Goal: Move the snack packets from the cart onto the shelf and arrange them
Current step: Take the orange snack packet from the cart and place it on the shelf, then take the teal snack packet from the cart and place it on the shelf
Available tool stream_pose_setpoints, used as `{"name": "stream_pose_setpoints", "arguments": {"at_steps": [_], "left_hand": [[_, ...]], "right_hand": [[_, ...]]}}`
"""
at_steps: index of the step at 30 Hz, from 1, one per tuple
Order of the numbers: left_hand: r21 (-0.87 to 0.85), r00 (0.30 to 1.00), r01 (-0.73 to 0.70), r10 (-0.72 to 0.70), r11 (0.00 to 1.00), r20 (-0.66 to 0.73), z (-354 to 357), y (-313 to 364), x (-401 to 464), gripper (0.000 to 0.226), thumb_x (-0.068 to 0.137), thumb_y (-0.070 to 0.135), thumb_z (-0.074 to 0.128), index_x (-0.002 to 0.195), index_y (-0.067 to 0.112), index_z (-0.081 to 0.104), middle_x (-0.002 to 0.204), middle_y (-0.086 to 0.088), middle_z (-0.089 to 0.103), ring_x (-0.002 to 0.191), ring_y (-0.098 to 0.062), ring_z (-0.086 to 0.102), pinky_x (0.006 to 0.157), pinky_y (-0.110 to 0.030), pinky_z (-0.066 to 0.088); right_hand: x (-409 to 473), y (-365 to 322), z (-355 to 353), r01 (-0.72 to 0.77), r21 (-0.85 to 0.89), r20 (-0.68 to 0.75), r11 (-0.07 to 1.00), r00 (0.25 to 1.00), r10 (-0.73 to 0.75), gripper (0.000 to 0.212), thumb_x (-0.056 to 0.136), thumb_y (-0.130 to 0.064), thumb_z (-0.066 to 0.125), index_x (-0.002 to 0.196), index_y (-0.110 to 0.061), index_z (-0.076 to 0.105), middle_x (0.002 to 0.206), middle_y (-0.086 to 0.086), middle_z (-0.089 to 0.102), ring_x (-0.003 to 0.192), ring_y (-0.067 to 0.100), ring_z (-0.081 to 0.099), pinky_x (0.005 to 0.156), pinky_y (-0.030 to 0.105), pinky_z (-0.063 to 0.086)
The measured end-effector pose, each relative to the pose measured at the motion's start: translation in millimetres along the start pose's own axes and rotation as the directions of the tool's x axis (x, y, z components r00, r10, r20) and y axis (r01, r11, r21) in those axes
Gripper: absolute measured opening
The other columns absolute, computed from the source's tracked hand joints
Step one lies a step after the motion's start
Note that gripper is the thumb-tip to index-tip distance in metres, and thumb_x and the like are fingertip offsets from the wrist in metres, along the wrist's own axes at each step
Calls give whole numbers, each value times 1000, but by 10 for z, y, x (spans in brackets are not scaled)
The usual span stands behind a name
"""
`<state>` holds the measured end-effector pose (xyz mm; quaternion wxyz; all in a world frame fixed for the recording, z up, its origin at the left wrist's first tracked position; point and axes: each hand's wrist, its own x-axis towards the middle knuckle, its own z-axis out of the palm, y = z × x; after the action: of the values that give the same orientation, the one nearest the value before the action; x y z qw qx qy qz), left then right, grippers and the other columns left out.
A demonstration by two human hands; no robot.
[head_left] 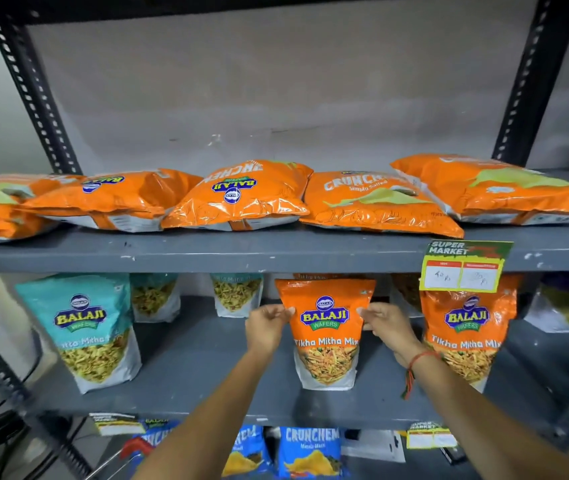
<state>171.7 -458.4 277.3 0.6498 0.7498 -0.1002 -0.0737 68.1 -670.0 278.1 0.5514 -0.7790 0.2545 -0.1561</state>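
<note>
While upright on the middle shelf [206, 358], orange pouch [325, 336] pinched at both upper edges, left hand [266, 328] and right hand [387, 326] equally near.

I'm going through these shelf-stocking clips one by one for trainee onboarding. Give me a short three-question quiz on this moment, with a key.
1. True or false: both hands hold the same orange Tikha Mitha Mix pouch on the middle shelf.
2. Multiple choice: how do the orange Crunchem bags on the upper shelf lie? A) standing upright B) lying flat C) hanging from hooks
3. Fill in: the pouch standing left of the held one is ____ in colour.

Key:
1. True: the left hand pinches its left edge and the right hand its right edge, each grip near the top.
2. B
3. Teal, the teal pouch.
</note>
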Motion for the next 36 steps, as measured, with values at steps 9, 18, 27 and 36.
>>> {"name": "stream_pose_setpoints", "arguments": {"at_steps": [9, 18, 27, 36], "left_hand": [[-80, 981, -37, 21, 996, -191, -669, 173, -389, 12, 77, 18, 73, 70, 26, 67, 83, -4, 72, 81, -15, 62, 80, -29, 49], [-73, 808, -120, 54, 990, -587, -2752, 182, -1330, 28, 76, 11, 75, 102, 0, 71, 88, -12, 71, 72, -6, 61, 77, -25, 52], [-72, 482, 277, -203, 958, -852, -4742, -1264, -2923, 21, 74, 25, 75, 87, 8, 74, 85, -18, 74, 75, -13, 60, 79, -38, 53], [-170, 251, 903, -806, 395, -536, -4215, -3064, -4332, 30, 84, 17, 66, 107, -2, 66, 108, -28, 69, 99, -38, 66, 79, -40, 52]], "right_hand": [[-471, -467, 357, 126, 241, -323, 962, 945, -43, 31, 78, -33, 73, 103, -24, 57, 94, 9, 70, 79, 20, 68, 64, 30, 53], [-1567, -1519, 1963, 233, 375, 119, 897, 948, -296, 33, 86, -19, 66, 115, -6, 59, 82, 4, 59, 68, 12, 53, 61, 19, 43], [-2597, -1071, 4007, 113, 178, 747, 977, 631, -209, 32, 85, -7, 66, 116, -1, 61, 97, 11, 62, 79, 9, 56, 68, 11, 44], [-2818, 414, 5714, 419, -405, 913, 813, 135, 385, 76, 72, -41, 73, 130, 3, 50, 102, 4, 53, 86, 4, 55, 71, 8, 47]]}}
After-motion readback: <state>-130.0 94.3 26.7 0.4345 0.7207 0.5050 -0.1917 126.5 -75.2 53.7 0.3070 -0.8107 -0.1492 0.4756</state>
